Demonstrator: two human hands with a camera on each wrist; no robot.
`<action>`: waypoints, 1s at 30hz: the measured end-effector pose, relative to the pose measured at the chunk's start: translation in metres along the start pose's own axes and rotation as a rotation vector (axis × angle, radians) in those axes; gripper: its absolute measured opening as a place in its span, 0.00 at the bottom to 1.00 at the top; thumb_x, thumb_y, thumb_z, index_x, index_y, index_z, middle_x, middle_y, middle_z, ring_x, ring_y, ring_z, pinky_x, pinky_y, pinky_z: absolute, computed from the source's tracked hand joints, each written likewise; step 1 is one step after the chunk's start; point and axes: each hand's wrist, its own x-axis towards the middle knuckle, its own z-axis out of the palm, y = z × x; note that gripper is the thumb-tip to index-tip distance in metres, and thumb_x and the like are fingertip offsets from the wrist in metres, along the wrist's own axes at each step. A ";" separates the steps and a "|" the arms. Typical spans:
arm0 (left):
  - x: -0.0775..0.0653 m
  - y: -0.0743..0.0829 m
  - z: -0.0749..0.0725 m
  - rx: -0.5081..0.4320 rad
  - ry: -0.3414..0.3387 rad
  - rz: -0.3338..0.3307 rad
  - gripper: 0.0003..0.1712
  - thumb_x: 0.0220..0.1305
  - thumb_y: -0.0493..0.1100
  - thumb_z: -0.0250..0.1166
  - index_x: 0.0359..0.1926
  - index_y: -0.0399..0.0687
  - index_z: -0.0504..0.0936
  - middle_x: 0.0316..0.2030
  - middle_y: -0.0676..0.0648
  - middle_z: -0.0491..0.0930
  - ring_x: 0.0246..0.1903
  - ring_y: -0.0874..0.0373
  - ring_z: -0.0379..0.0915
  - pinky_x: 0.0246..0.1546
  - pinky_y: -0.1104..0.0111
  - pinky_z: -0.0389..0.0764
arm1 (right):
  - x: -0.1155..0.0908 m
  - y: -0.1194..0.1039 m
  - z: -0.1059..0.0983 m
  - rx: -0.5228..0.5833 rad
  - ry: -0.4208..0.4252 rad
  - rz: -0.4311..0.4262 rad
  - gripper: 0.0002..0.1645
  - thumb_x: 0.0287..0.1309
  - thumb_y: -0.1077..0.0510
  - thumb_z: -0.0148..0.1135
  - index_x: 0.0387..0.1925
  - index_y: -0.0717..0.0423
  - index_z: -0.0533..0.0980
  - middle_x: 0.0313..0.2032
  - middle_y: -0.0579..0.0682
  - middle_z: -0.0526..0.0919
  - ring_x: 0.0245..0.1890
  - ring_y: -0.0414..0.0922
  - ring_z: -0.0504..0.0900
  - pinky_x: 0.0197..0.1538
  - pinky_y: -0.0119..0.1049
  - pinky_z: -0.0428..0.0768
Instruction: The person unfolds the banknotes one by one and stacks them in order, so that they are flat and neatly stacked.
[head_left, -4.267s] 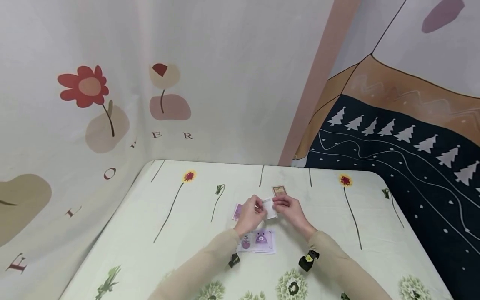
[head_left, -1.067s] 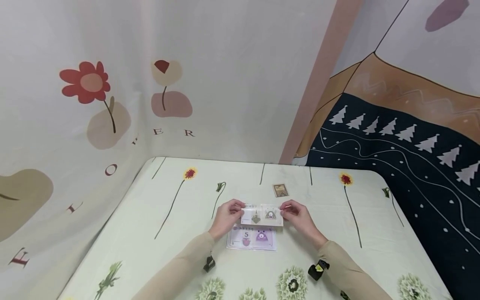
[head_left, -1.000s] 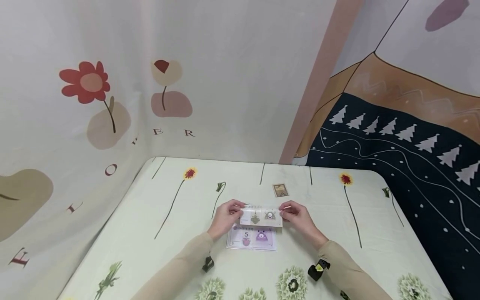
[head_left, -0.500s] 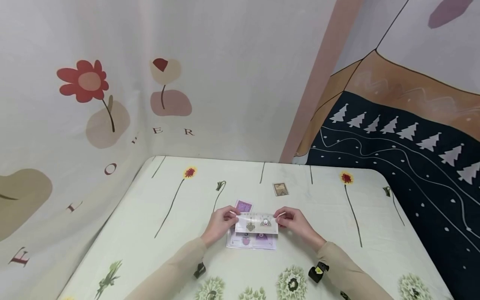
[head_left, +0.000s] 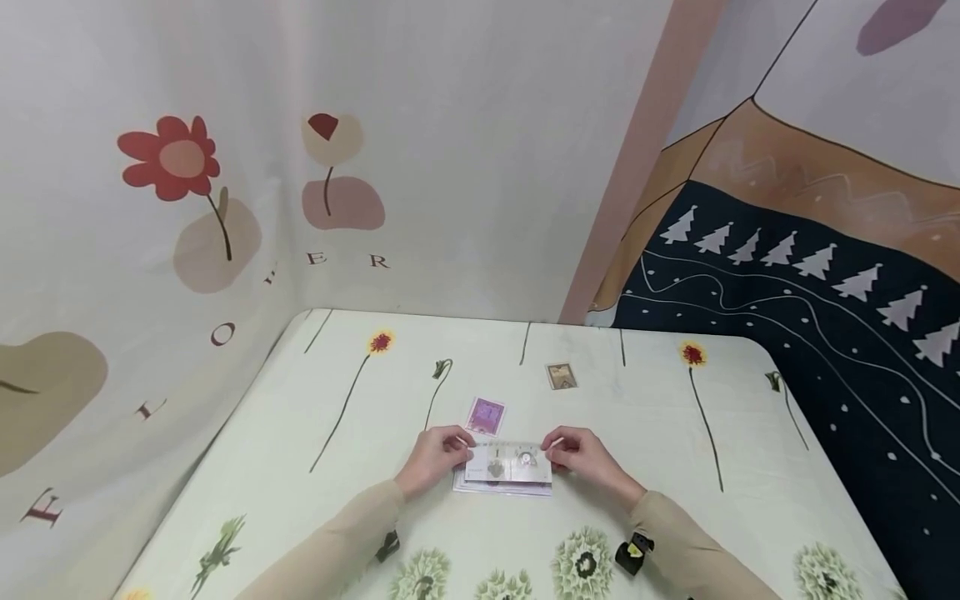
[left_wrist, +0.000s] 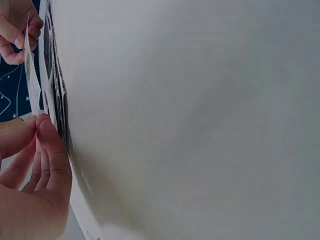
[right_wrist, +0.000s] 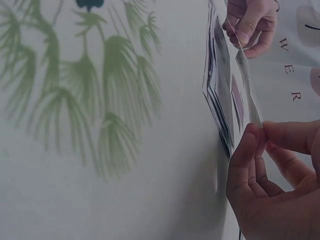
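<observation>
A pale play banknote (head_left: 507, 463) with grey printed figures is held by its two short ends. My left hand (head_left: 435, 460) pinches one end between thumb and fingers, and my right hand (head_left: 588, 460) pinches the other. Right under it lies a stack of play banknotes (head_left: 480, 489), mostly covered in the head view. From the side, the left wrist view shows the stack's layered edges (left_wrist: 61, 107) close against the held note. The right wrist view shows the right thumb and fingertips (right_wrist: 254, 131) at the note's end.
Behind the left hand a small purple printed paper (head_left: 486, 416) lies on the flower-patterned tablecloth (head_left: 360, 508). Farther back is a small brown printed card (head_left: 561, 376). Printed curtains stand behind the table, and black straps (head_left: 634, 553) sit at the wrists.
Both hands have brought the pale banknote toward the person, from above the purple five-marked stack down over it. The purple paper behind, hidden a second ago, now shows fully.
</observation>
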 end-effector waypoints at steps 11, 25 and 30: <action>0.001 0.001 0.002 0.060 -0.020 0.006 0.06 0.53 0.26 0.66 0.33 0.36 0.82 0.23 0.51 0.79 0.23 0.61 0.74 0.25 0.72 0.79 | -0.001 0.000 0.006 -0.159 0.001 -0.005 0.02 0.58 0.65 0.62 0.33 0.60 0.80 0.23 0.46 0.79 0.22 0.40 0.74 0.26 0.29 0.73; 0.001 0.001 0.004 0.096 0.017 -0.015 0.08 0.50 0.26 0.68 0.32 0.37 0.83 0.24 0.53 0.77 0.25 0.62 0.72 0.28 0.73 0.77 | 0.001 0.000 0.011 -0.277 -0.010 -0.070 0.06 0.50 0.68 0.66 0.31 0.56 0.80 0.23 0.43 0.75 0.24 0.38 0.72 0.29 0.31 0.72; 0.000 0.000 0.005 0.114 0.004 0.007 0.07 0.50 0.25 0.67 0.29 0.38 0.83 0.24 0.53 0.77 0.25 0.63 0.72 0.28 0.72 0.77 | 0.001 0.002 0.014 -0.298 -0.017 -0.073 0.08 0.50 0.68 0.68 0.31 0.55 0.79 0.22 0.43 0.72 0.22 0.39 0.69 0.26 0.31 0.69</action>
